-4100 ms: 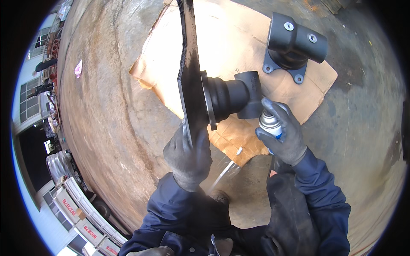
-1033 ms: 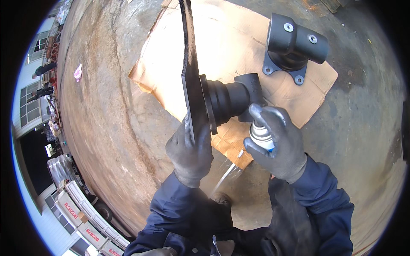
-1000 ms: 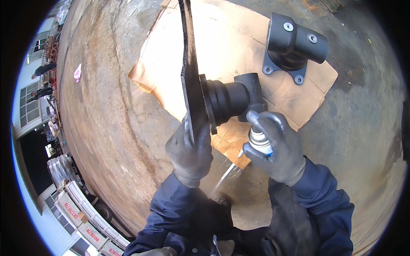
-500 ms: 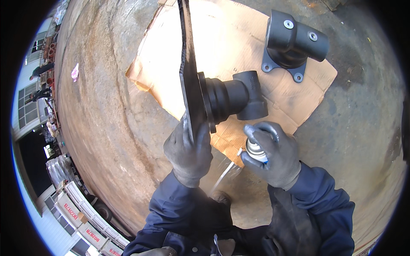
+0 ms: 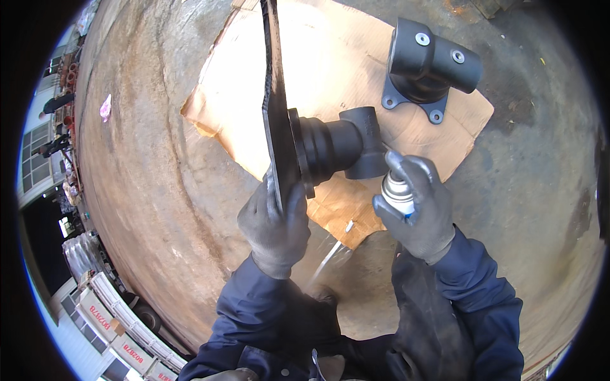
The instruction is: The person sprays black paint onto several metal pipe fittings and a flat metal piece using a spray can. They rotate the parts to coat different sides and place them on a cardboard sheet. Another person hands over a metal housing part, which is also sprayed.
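Note:
My left hand (image 5: 273, 225), in a dark grey glove, is closed on the lower end of a long, thin black board (image 5: 281, 143) seen nearly edge-on. Right beside that board is a black pipe fitting (image 5: 337, 147) with a round stepped flange and a short cross tube; I cannot tell whether it is joined to the board. My gloved right hand (image 5: 422, 206) wraps round a spray can (image 5: 398, 192), index finger over its top. The can is just below and right of the cross tube. Farther right, another black pipe fitting (image 5: 427, 66) with two silver screws stands on cardboard.
A large cardboard sheet (image 5: 438, 149) with dark overspray lies under the fittings on the stained concrete floor (image 5: 146, 165). A white strip (image 5: 330, 254) sits near its front corner. Far left are a white truck (image 5: 121, 330), a building and people; a pink scrap (image 5: 105, 108) lies nearer.
My right hand has moved up and slightly right with the spray can, closer to the cross tube, and the can has turned. My left hand keeps its hold on the board.

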`<act>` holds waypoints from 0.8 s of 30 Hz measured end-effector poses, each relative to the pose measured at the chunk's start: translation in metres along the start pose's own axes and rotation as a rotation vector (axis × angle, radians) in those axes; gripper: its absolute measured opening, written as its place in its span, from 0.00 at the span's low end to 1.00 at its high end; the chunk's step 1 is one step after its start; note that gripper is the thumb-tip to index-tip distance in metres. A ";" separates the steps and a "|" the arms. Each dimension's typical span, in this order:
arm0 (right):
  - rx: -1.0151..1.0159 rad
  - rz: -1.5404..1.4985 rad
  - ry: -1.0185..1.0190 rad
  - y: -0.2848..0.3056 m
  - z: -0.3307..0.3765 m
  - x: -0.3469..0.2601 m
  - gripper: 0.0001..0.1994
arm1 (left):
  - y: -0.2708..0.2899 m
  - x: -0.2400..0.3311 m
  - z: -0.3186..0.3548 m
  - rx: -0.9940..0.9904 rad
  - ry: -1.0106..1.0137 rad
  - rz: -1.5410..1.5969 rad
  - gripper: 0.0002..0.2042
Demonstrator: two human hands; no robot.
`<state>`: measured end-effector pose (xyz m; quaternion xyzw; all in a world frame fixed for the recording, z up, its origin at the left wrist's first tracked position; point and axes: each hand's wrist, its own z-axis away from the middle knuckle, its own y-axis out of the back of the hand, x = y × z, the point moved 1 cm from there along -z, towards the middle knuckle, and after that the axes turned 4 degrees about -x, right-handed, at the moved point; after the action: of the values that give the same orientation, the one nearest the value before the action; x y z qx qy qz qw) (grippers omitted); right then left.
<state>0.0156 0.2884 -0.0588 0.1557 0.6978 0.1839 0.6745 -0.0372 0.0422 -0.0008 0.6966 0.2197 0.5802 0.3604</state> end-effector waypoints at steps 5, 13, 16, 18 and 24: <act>-0.142 0.038 0.081 -0.011 0.027 -0.002 0.38 | -0.002 -0.003 -0.003 0.037 -0.092 -0.095 0.23; 0.024 0.081 -0.027 0.003 -0.009 0.014 0.36 | -0.002 0.001 0.000 0.015 -0.033 -0.042 0.21; 0.041 0.091 0.001 0.009 -0.001 0.010 0.37 | -0.002 0.003 -0.001 0.016 -0.014 -0.032 0.20; 0.008 0.062 -0.004 0.006 0.012 0.007 0.36 | -0.002 0.003 -0.001 0.005 0.020 -0.038 0.20; -0.101 0.069 -0.026 0.001 0.024 0.015 0.37 | -0.004 0.000 0.002 0.024 -0.013 0.033 0.19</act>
<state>0.0385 0.2971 -0.0721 0.1475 0.6731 0.2400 0.6838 -0.0350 0.0438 -0.0040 0.7081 0.2128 0.5788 0.3439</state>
